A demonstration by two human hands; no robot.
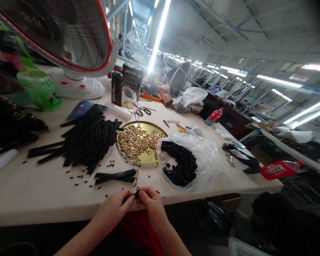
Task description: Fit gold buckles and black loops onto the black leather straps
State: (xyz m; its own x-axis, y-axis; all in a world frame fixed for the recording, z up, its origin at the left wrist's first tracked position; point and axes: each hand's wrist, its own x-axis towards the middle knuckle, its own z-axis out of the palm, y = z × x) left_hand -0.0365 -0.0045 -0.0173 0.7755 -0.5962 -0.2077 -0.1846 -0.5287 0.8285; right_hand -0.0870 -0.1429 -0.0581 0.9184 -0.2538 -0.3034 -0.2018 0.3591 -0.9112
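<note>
At the table's front edge, my left hand [119, 204] and my right hand [149, 202] meet, both closed on a short black strap [136, 194] mostly hidden by the fingers. Just beyond them lies a small stack of finished-looking black straps [117, 176] with gold buckles [136, 174] at one end. A larger pile of loose black straps [82, 138] spreads to the left. Gold buckles [138, 140] fill much of a round gold tray [148, 160]. To its right, an open clear plastic bag [208, 153] holds many small black loops [180, 165].
A white fan with a red rim [80, 87] stands at the back left, near a green pouch [40, 87] and a dark bottle [116, 89]. Scissors [144, 109] lie behind the tray. Red bottles [214, 116] are on the right. Another person [177, 78] sits farther back.
</note>
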